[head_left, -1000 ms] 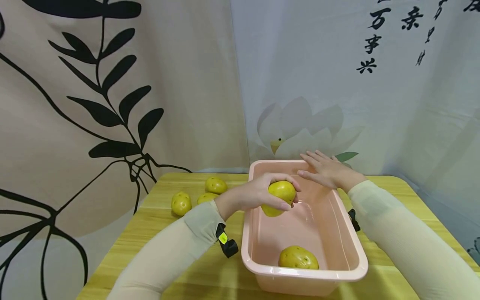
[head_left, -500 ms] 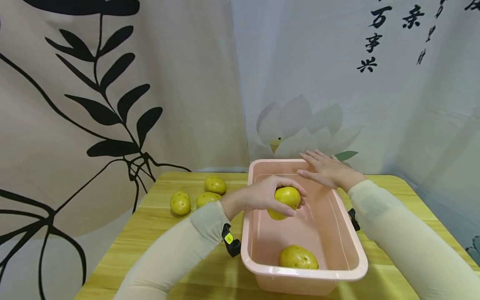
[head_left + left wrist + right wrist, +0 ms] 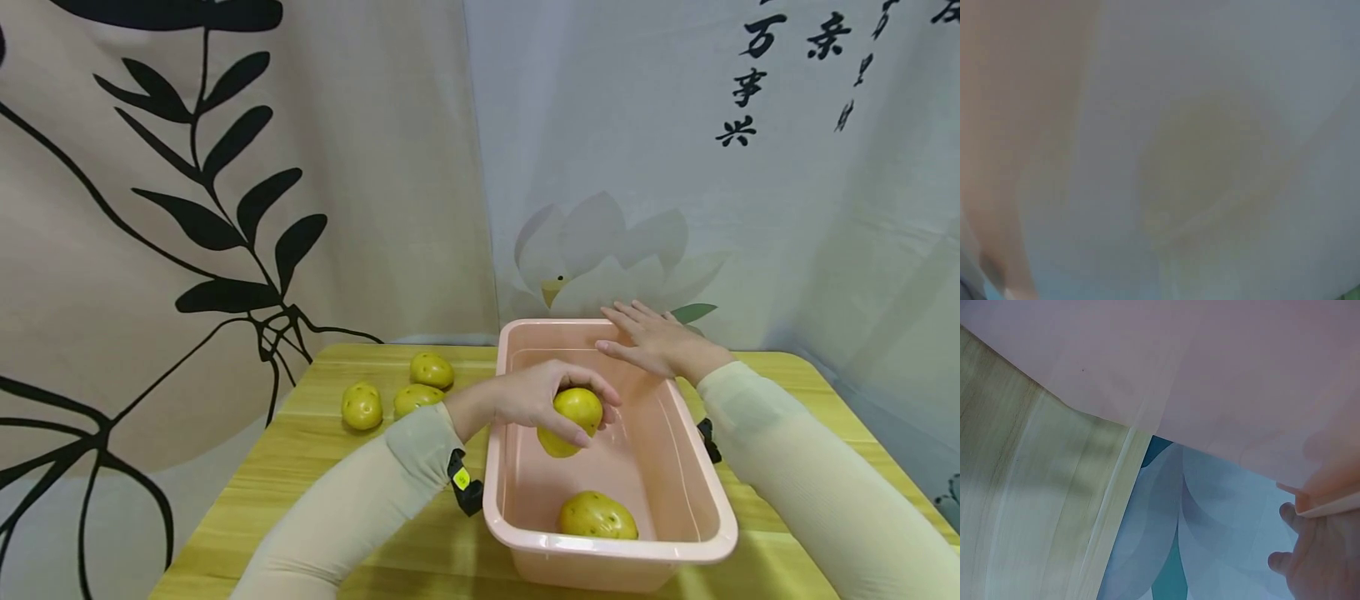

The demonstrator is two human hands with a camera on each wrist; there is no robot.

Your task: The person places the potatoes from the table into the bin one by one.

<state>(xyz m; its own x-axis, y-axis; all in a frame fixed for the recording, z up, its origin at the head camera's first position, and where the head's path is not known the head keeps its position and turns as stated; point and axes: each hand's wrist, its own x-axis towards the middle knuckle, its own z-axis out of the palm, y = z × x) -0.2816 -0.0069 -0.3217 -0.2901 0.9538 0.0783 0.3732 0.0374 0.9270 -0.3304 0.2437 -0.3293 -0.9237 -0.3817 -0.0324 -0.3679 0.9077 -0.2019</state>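
Note:
In the head view my left hand (image 3: pixel 534 398) grips a yellow potato (image 3: pixel 579 408) inside the outline of the pink plastic basin (image 3: pixel 611 546). Its thumb lies along the near side and the fingers curl over the far side. Below, another potato (image 3: pixel 597 515) lies on the basin floor at the near end. My right hand (image 3: pixel 651 340) rests with fingers stretched out on the far right corner of the rim. The right wrist view shows fingertips (image 3: pixel 1285 562) beyond the basin's edge. A blurred pinkish-grey surface and a dull yellow patch fill the left wrist view.
Three more potatoes sit close together on the wooden table (image 3: pixel 360 500) left of the basin: one at the left (image 3: pixel 362 406), one at the back (image 3: pixel 431 370), one partly behind the left wrist (image 3: pixel 417 398). A printed cloth (image 3: pixel 390 167) hangs behind the table.
My left hand has moved a little right and lower with the potato, further over the basin. The right hand and the other potatoes have stayed put.

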